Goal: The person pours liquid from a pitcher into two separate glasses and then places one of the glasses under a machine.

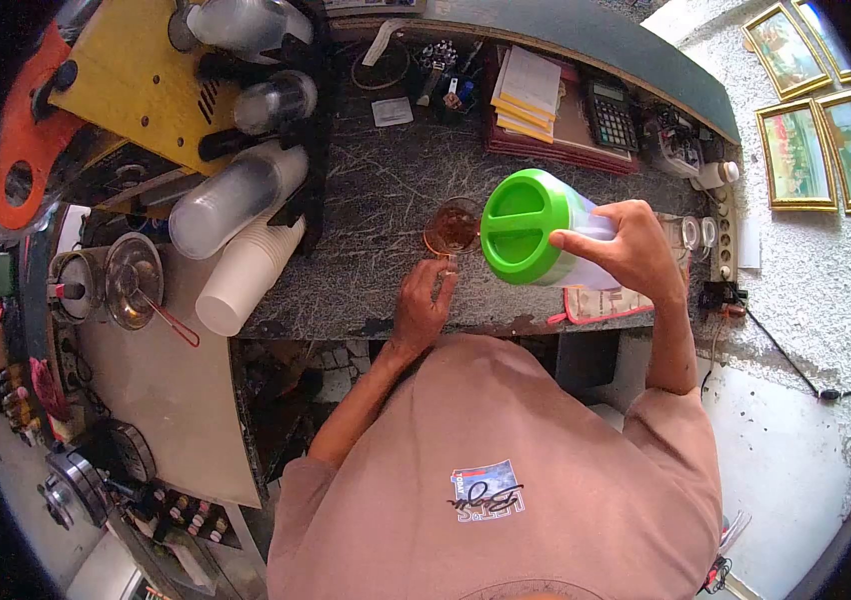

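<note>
My right hand (636, 250) is wrapped round a plastic pitcher (591, 222) with a bright green lid (523, 225). The pitcher is tilted, its lid end towards a clear glass cup (454, 226) on the dark counter. Reddish-brown liquid shows in the cup. At the cup's near side, the fingers of my left hand (422, 305) are closed, seemingly on its handle, which they partly hide. A patterned cloth with a red edge (608, 304) lies under and beside the pitcher.
Stacked cups (251, 275) stick out from a holder at left, beside a metal strainer (136, 282). Folders with papers (529, 90) and a calculator (611, 115) lie at the back. Glass cups (691, 233) and a power strip (726, 225) are at right.
</note>
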{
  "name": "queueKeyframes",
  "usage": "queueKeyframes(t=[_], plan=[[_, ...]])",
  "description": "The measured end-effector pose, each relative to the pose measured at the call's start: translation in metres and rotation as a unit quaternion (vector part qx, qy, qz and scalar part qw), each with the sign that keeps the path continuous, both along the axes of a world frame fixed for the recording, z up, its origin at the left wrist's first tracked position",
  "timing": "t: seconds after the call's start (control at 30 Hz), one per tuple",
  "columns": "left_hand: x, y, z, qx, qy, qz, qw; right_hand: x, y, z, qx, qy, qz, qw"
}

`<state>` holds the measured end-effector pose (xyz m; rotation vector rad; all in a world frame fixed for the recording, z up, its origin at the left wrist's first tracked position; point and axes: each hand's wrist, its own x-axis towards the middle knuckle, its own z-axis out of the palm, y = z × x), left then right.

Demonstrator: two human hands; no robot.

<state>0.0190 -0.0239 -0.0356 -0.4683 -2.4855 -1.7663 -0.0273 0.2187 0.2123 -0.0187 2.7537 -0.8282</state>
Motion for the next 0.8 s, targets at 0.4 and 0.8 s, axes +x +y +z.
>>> queueKeyframes(t=[0.4, 0.8], plan=[[0.001, 0.001, -0.003, -0.010, -0.002, 0.007, 1.000, -0.001, 0.001, -0.002, -0.010, 0.013, 0.010, 1.000], [0.000, 0.000, -0.003, -0.021, 0.000, 0.004, 1.000, 0.010, 0.009, -0.022, -0.040, 0.015, -0.023, 0.999]])
